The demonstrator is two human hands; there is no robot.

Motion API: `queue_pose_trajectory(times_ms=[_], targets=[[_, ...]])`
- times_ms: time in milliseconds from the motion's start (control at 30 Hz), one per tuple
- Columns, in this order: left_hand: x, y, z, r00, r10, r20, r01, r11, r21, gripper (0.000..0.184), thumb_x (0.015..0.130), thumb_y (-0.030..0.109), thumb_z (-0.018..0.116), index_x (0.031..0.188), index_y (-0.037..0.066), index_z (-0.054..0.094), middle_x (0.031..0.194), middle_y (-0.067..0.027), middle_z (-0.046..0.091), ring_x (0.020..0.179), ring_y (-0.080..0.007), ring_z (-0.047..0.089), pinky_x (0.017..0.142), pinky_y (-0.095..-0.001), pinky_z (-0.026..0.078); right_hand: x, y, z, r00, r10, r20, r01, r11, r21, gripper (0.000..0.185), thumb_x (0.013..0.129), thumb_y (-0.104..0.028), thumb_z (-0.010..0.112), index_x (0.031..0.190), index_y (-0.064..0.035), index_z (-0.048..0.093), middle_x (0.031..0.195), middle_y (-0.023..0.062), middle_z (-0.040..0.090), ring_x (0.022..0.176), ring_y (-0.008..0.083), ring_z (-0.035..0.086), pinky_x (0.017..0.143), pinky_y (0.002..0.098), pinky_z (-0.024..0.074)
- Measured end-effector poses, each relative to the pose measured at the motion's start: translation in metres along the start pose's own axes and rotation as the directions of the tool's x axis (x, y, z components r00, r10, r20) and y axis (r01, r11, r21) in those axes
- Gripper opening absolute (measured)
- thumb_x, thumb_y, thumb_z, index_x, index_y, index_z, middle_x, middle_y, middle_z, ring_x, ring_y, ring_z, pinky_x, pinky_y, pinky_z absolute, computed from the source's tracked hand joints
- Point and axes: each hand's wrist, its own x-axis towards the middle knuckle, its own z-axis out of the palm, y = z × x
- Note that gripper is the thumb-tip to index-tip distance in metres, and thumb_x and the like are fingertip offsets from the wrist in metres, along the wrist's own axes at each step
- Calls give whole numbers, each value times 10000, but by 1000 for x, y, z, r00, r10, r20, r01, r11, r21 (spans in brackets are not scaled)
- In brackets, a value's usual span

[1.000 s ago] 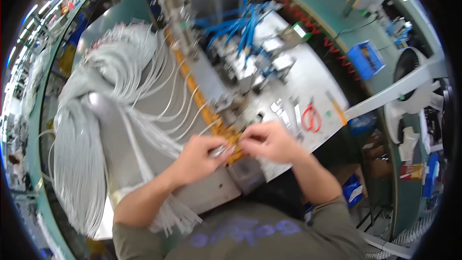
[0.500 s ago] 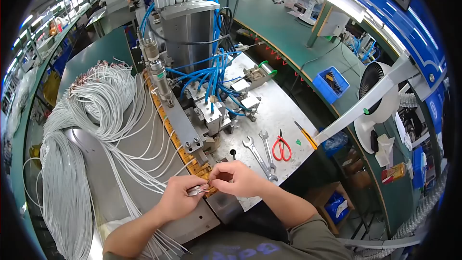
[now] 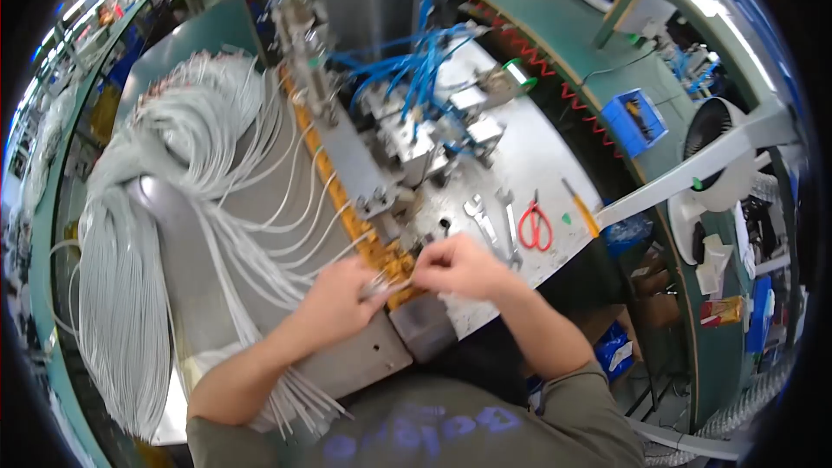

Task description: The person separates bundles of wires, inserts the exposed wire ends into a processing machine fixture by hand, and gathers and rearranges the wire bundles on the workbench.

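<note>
My left hand is closed around the ends of several white cables, close to the front end of the yellow strip. Just to its right, my right hand has thumb and fingers pinched together. A short pale cable end spans the gap to those fingertips, slightly blurred. White cables run from the bundle across the grey metal plate to the left hand's side. The machine with blue air tubes stands just beyond both hands.
A thick bundle of white cables hangs over the left side. Two wrenches and red-handled scissors lie on the metal tabletop, with an orange-handled tool near its edge. A white fan and blue bin are to the right.
The view has tilted, so the scene sits higher and further right. My right fingertips have drawn a little away from my left hand, with a pale cable end showing between them.
</note>
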Motion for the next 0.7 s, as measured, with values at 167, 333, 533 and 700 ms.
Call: queue_pose_trajectory(times_ms=[167, 333, 533, 700], targets=[[5, -4, 13, 986, -25, -167, 36, 997, 62, 111, 797, 85, 643, 878, 10, 635, 785, -185, 580, 758, -372, 564, 666, -427, 447, 15, 25, -7, 976, 217, 17, -211, 927, 311, 165, 831, -122, 592, 783, 26, 647, 606, 31, 576, 516, 86, 524, 478, 233, 413], [11, -9, 6, 991, -35, -127, 51, 991, 124, 92, 797, 79, 640, 838, 3, 608, 720, -181, 565, 700, -375, 555, 645, -439, 435, 25, 30, -8, 994, 100, -51, -101, 995, -8, 201, 861, -163, 570, 799, 17, 632, 588, 24, 549, 531, 83, 495, 502, 255, 397], [10, 1, 10, 997, -23, -76, 45, 951, 306, 71, 767, 40, 622, 809, 14, 571, 813, -161, 577, 680, -360, 562, 609, -438, 445, 26, 31, -8, 990, 138, 17, -139, 977, 159, 191, 869, -163, 555, 797, 4, 616, 578, 6, 523, 530, 71, 471, 488, 256, 376], [8, 11, 17, 998, -24, -58, 45, 923, 383, 194, 724, -18, 613, 912, 29, 612, 906, -134, 580, 681, -343, 582, 597, -418, 465, 31, 47, -3, 997, 68, 43, -77, 953, 294, 183, 881, -157, 549, 784, -14, 610, 585, -20, 502, 524, 62, 464, 474, 242, 360]])
